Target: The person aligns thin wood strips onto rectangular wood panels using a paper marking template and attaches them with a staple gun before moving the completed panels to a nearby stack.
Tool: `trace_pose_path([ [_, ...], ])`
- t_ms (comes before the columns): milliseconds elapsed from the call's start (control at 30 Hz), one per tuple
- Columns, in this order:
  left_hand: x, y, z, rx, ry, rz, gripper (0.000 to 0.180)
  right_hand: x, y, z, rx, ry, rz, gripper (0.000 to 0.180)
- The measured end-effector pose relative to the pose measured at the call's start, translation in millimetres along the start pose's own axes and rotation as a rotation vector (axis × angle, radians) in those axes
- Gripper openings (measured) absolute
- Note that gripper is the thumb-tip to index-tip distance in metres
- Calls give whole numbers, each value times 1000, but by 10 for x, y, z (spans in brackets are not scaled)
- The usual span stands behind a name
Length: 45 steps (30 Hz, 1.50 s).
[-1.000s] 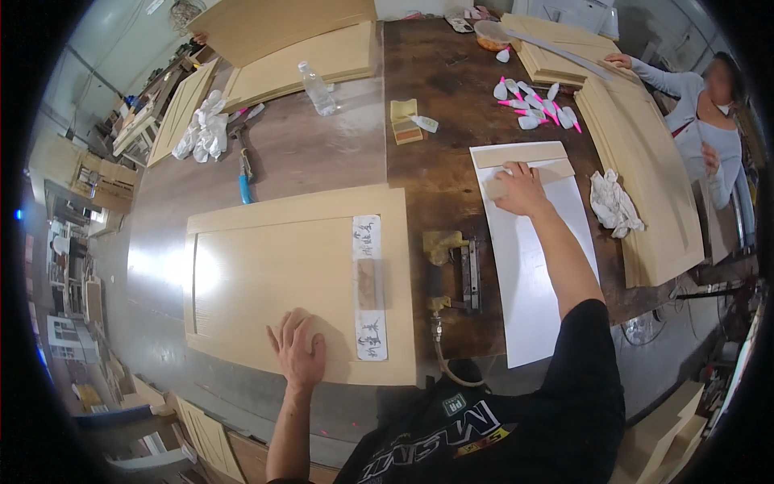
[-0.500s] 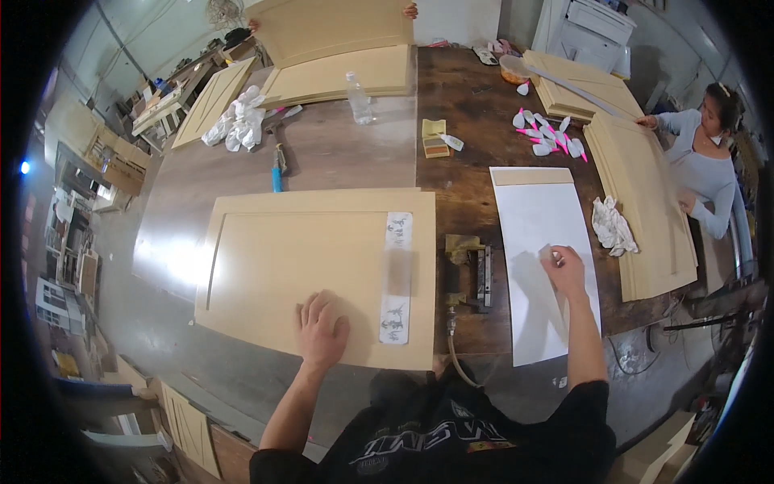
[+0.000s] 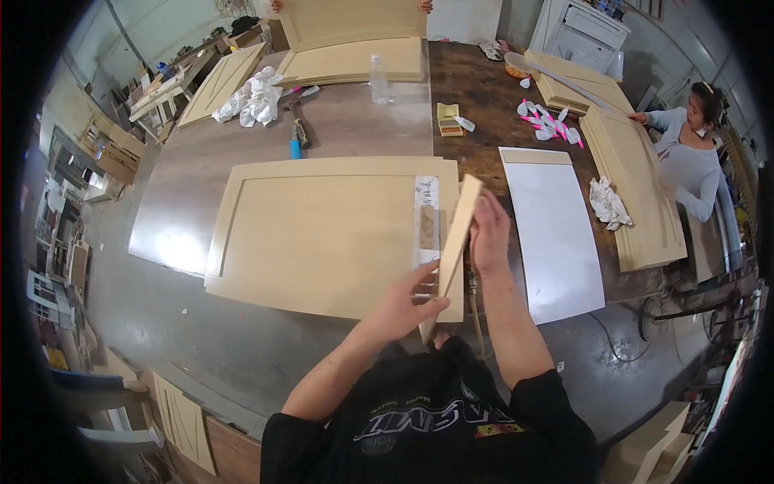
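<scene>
A narrow, light wooden strip [image 3: 458, 234] stands tilted between my two hands, its upper end leaning right. My left hand [image 3: 401, 305] grips its lower part, fingers closed round the side. My right hand [image 3: 490, 234] is closed on the strip nearer the top. Just left of it lies a large beige panel [image 3: 322, 234] with a raised border. A white strip with dark markings [image 3: 427, 189] and a brown patch rests near the panel's right end, partly behind my left fingers. To the right of my right hand, a long white sheet [image 3: 556, 234] lies on the table.
Beyond the panel are a hammer [image 3: 299, 129], crumpled white cloth [image 3: 254, 98] and clear bottle [image 3: 379, 81]. Pink-and-white glue bottles [image 3: 550, 121] lie farther right. A co-worker [image 3: 697, 153] stands at stacked panels [image 3: 633, 194]. Another person's hands hold a panel [image 3: 351, 22] upright at the back.
My left hand has left the panel's surface and my right hand has left the white sheet. They have come together, and the wooden strip is now held between them.
</scene>
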<state>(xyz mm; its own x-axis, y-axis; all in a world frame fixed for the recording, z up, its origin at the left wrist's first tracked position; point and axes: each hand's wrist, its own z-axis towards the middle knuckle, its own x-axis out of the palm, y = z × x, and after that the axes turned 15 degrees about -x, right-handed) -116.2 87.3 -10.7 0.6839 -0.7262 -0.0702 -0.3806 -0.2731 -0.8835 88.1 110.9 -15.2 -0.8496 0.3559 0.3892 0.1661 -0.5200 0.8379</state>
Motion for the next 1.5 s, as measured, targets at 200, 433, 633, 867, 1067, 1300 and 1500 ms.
trace_pose_path([
  [200,-450,350,-293,-103,-77,-306,64,37,-526,-122,-50,415,-717,57],
  [433,-644,478,-54,-234,-384,-11,55,-137,-888,-347,9,508,-1429,69],
  [633,-516,302,472,-206,-593,500,51,-119,-865,-322,61,469,-1313,69],
  [867,-336,161,853,-246,-631,595,49,-151,-833,-290,135,489,-1274,69],
  [1067,-313,251,1007,-283,-697,625,47,-180,-900,-309,60,459,-1243,66],
  [1300,-348,603,1124,-62,-769,661,40,-206,-929,-309,29,470,-1264,68],
  [1500,-297,707,978,170,-769,737,39,-159,-879,-267,67,444,-1213,64],
])
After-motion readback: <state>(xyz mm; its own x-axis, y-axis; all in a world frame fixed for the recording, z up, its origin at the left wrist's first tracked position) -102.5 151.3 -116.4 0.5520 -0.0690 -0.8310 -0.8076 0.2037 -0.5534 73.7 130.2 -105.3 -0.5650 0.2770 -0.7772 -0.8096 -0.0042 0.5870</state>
